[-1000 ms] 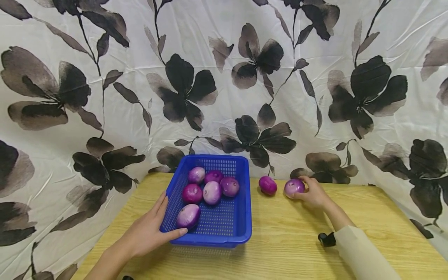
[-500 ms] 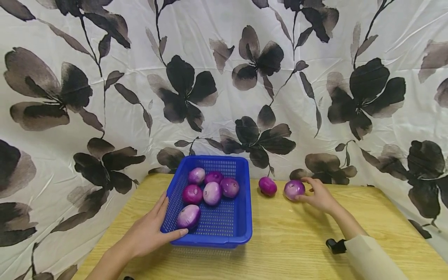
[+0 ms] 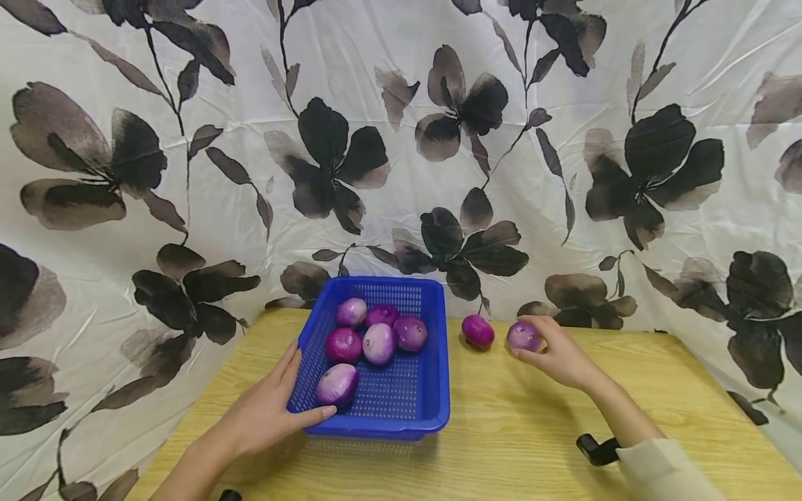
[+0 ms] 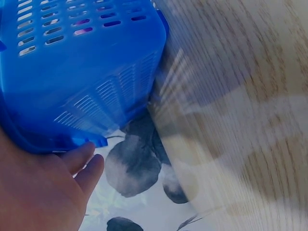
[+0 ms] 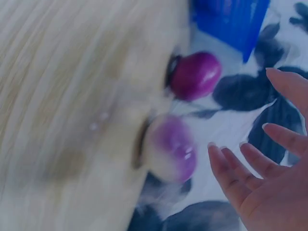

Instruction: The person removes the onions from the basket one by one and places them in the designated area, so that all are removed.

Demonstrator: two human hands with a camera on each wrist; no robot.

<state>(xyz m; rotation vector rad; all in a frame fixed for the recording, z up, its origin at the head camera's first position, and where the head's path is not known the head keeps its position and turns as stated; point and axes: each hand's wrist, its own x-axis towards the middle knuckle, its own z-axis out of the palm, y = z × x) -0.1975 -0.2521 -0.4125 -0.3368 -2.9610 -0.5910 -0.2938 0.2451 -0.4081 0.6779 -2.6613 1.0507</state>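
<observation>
My left hand [image 3: 260,410] holds the near left corner of a blue plastic basket [image 3: 443,376], its thumb over the front rim and its fingers along the left side. In the left wrist view two fingers [image 4: 89,173] show against the basket's rim. Several red onions lie inside, among them a pale purple onion [image 3: 337,385] near the front. On the table to the right, my right hand [image 3: 560,351] is around a purple onion [image 3: 521,337]. The right wrist view shows its fingers spread and apart from that onion [image 5: 171,148]. A darker onion [image 3: 478,332] lies between it and the basket.
The wooden table [image 3: 501,445] carries everything. A white cloth with dark flowers [image 3: 388,174] hangs right behind the table's back edge. A black strap-like piece [image 3: 596,450] sits at my right wrist.
My right hand, at the outer onion a second ago, drew back slightly to the right, then came back over it. The left hand and basket have stayed in place.
</observation>
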